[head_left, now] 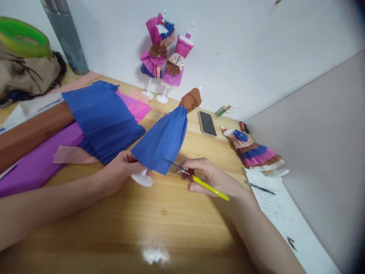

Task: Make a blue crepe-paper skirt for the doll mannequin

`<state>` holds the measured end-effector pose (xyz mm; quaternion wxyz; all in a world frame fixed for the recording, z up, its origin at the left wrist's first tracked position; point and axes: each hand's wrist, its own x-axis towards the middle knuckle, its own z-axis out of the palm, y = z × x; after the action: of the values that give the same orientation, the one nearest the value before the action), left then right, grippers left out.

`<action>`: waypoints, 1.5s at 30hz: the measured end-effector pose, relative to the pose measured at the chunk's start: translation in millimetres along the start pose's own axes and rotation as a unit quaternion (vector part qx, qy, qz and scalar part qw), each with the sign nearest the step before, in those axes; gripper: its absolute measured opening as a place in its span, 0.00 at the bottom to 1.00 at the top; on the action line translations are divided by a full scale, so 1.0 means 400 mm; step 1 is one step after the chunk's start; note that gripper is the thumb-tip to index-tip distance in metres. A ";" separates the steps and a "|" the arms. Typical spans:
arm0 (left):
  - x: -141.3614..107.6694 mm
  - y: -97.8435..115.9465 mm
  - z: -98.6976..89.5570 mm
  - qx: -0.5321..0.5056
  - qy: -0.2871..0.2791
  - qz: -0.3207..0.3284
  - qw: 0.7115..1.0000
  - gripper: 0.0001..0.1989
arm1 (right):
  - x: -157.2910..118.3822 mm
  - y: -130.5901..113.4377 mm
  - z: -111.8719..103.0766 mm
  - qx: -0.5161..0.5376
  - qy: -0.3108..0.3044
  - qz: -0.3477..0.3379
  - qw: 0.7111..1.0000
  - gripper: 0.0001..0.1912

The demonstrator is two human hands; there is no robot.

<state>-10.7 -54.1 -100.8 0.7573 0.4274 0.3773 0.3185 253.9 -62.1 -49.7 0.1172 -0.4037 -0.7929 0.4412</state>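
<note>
A small dress form point(190, 101) with a brown paper bodice and a blue paper skirt point(164, 139) leans over the table, tilted to the right. My left hand point(122, 169) is closed on the skirt's lower left edge, beside the white round base point(143, 178). My right hand point(207, 177) holds scissors point(209, 187) with yellow and red handles. Their blades point left and touch the skirt's lower right edge. The stand's pole is hidden under the skirt.
Blue paper point(102, 118) and brown and purple rolls lie left. Two dressed forms point(158, 57) stand by the wall. A phone point(207, 123), another paper dress point(253, 150) and written sheets point(273, 201) are right. A bottle point(67, 38) and bag point(25, 72) stand back left.
</note>
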 end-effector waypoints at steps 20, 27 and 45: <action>-0.001 0.009 0.017 0.027 -0.001 0.010 1.000 0.11 | 0.006 0.006 0.019 0.010 0.015 -0.020 1.000 0.32; -0.001 0.011 0.017 0.030 0.003 0.007 1.000 0.10 | 0.004 0.019 0.023 0.016 0.013 -0.019 1.000 0.30; 0.004 0.003 0.015 0.021 0.005 0.009 1.000 0.09 | 0.002 0.018 0.020 -0.002 0.007 -0.003 1.000 0.29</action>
<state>-5.0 -54.7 -97.9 0.7436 0.4449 0.3836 0.3193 252.7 -64.3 -60.3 0.1234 -0.4049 -0.7942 0.4359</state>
